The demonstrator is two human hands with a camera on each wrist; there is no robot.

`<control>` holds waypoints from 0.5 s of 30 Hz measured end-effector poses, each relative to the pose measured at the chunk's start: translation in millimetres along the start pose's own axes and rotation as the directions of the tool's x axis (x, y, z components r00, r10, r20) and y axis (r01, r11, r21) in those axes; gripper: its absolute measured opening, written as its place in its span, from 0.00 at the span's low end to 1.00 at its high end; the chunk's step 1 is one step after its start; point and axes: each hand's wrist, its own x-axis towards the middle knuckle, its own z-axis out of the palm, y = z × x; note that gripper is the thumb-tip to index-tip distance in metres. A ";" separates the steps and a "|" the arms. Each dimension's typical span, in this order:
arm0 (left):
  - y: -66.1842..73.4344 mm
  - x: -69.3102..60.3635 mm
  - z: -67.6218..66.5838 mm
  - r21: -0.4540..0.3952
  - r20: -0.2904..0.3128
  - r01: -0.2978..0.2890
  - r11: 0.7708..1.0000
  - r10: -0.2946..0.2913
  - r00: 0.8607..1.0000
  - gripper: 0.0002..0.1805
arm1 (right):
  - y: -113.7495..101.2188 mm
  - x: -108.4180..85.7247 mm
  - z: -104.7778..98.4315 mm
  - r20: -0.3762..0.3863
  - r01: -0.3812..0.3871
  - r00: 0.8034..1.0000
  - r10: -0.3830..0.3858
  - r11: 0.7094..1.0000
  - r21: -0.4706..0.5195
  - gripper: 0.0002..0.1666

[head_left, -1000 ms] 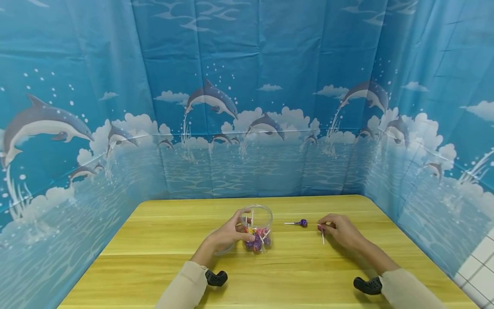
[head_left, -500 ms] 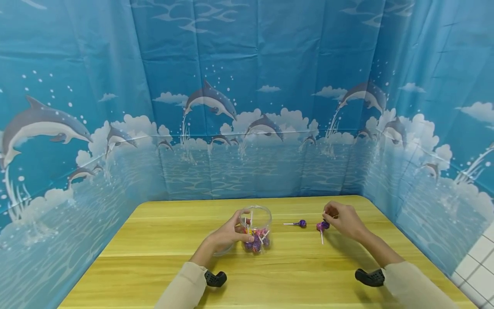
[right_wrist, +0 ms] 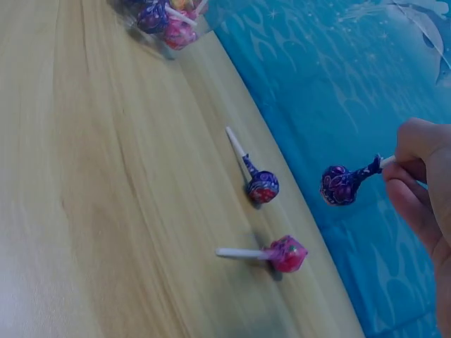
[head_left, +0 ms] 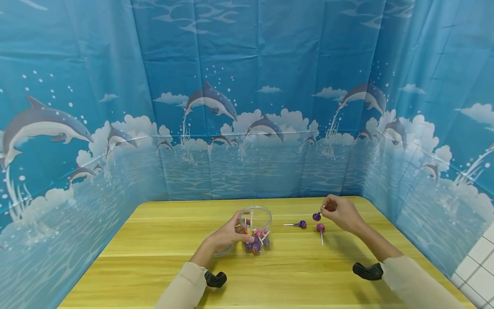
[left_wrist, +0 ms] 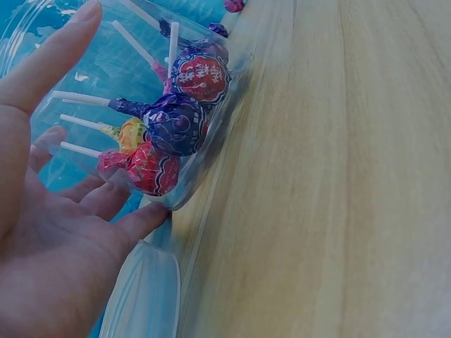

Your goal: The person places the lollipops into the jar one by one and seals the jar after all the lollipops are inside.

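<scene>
Cream long sleeves [head_left: 182,286], black curved wrist pieces [head_left: 215,279], seemingly perforated

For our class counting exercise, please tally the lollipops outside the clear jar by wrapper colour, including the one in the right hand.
Purple: 2 (lying purple lollipop, held purple lollipop)
Pink: 1 (lying pink lollipop)
Total: 3

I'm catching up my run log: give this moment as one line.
left hand: holds clear jar of lollipops | right hand: pinches purple lollipop by stick | on table: second purple lollipop, pink lollipop
</scene>
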 end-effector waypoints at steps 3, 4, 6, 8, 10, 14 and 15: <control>-0.1 0.4 -0.2 0.000 0.001 -0.005 1.000 0.005 1.000 0.43 | -5.5 4.0 -1.4 0.012 -0.002 1.000 0.002 1.000 0.017 0.05; 0.0 0.5 -0.2 -0.001 0.002 -0.006 1.000 0.006 1.000 0.44 | -7.5 5.5 -1.3 0.013 0.001 1.000 -0.001 1.000 0.024 0.05; -0.1 0.8 -0.2 0.000 0.002 -0.008 1.000 0.008 1.000 0.44 | -11.3 8.9 -0.8 0.013 0.011 1.000 -0.011 0.999 0.035 0.04; -0.1 1.1 -0.1 -0.001 0.003 -0.009 1.000 0.009 1.000 0.44 | -15.4 12.5 0.4 0.017 0.019 1.000 -0.020 0.999 0.048 0.03; 0.0 1.0 0.0 -0.004 0.004 -0.006 1.000 0.006 1.000 0.44 | -20.3 16.3 2.0 0.024 0.021 0.999 -0.023 0.997 0.073 0.03; -1.2 1.5 -0.6 -0.008 0.006 0.001 1.000 -0.001 1.000 0.45 | -32.8 24.8 6.9 0.038 0.010 0.999 -0.016 0.988 0.157 0.03; -1.4 1.8 -0.7 -0.005 0.005 0.002 1.000 -0.002 1.000 0.46 | -37.1 27.0 8.1 0.044 0.002 0.999 -0.010 0.983 0.182 0.03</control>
